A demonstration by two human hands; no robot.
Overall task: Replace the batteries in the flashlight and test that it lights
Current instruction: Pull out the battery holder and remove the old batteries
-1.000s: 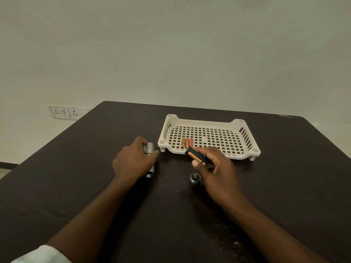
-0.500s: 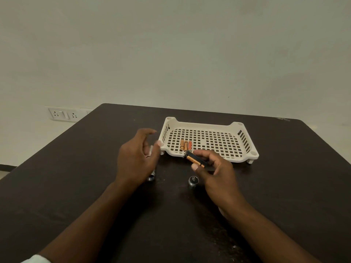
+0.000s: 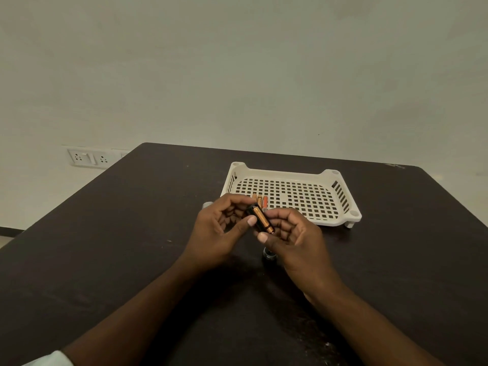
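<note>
While both hands pinch the battery holder [image 3: 260, 217] above the worktop [image 3: 132, 233], left hand [image 3: 219, 228] at its far end and right hand [image 3: 293, 233] at the near end, the flashlight [image 3: 207, 205] lies mostly hidden behind. Slide each old cell out gently, noting its polarity; spare batteries [image 3: 260, 200] wait in the tray [image 3: 340, 204].

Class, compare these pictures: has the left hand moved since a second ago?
Yes. The left hand has left the flashlight body on the table and moved right, toward the tray's near edge, meeting the battery holder.
</note>
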